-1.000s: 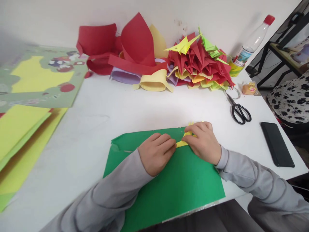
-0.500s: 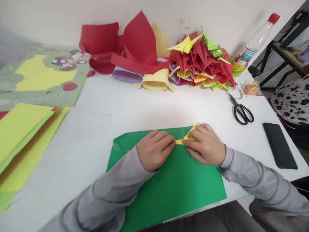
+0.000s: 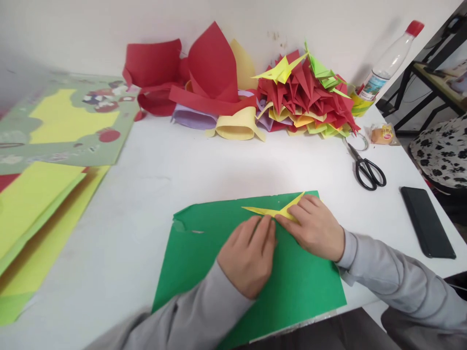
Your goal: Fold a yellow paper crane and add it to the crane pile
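A small folded yellow paper piece [image 3: 272,210] with pointed ends lies on a green paper sheet [image 3: 204,248] on the white table [image 3: 153,184]. My right hand [image 3: 315,228] rests on its right end, fingers pressed together over it. My left hand [image 3: 250,255] lies just below and left of the piece, its fingers extended with the tips touching the piece's lower edge. Both arms wear grey sleeves.
A heap of folded red, yellow and green paper shapes [image 3: 302,92] and curled red and cream sheets [image 3: 207,78] sits by the wall. Black scissors [image 3: 367,167], a dark phone [image 3: 426,221], a plastic bottle [image 3: 388,58] and a snack packet [image 3: 382,133] lie at right. Yellow sheets [image 3: 36,194] lie at left.
My left hand slid back toward me and its fingers straightened, uncovering the left pointed end of the yellow piece. My right hand stayed on the right end.
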A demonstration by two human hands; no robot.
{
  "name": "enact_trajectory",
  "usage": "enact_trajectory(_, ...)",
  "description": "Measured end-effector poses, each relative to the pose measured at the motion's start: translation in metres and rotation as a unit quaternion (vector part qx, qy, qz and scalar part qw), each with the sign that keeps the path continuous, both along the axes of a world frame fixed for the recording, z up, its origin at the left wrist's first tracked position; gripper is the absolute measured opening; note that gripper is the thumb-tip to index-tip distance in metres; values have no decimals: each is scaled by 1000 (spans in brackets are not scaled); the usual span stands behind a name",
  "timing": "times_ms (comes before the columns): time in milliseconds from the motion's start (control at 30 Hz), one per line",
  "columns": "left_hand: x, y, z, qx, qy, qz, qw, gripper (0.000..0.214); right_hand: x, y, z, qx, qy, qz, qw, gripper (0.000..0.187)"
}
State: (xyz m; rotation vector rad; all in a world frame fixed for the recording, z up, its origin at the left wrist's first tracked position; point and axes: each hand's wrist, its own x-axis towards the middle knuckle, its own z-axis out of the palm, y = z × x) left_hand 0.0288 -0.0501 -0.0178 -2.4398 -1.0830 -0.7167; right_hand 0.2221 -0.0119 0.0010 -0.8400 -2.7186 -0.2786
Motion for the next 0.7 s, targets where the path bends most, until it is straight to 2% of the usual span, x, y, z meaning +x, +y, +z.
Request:
enact_trajectory(133,16,-25,-10,-84,-8,19,996,44,-2,-5,4,7,5,-15,1000,25)
enact_trajectory(267,19,-25,-14,-118,-38,39,991,51,-2,-5,5,-11,-2,-17,1000,24)
enact_trajectory(367,7,-10,-9,-104,-61,30,992,46,-1,-5,5,-13,-6,-16,1000,23)
enact_trajectory(467,-19,17,-4,-88,-99,47,990,31,-1,-5,4,-1,-1,-13,1000,23)
enact_trajectory(600,-45,46,-8,-193,-151,28,969,15,1,-5,2,-8,1,-11,1000,24)
enact_trajectory(700,-40,50,-16,-249,-183,52,950,18,2,-3,0,-18,6,-2,1000,24)
